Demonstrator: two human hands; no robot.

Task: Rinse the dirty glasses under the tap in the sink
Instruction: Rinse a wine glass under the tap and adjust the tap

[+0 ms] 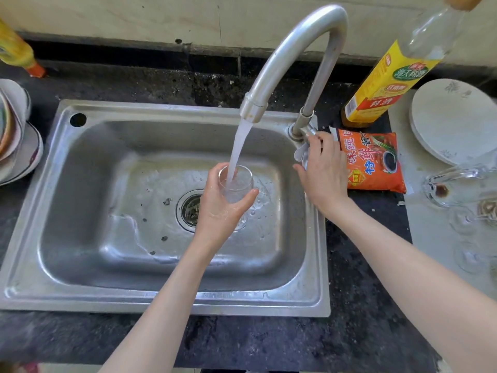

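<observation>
Head view: steel sink (80,184) set in the dark counter (269,343), water pooling round its drain. Over the sink the tap (293,49) pours into a clear glass (238,184), upright, gripped by the left hand (223,203). Right hand (322,168) holds the tap handle at the sink's right rim. Right of the sink lie more glasses (454,184), one with brown residue.

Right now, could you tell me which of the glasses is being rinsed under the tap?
The glass gripped by the left hand over the sink; the other glasses lie on the right counter.
</observation>
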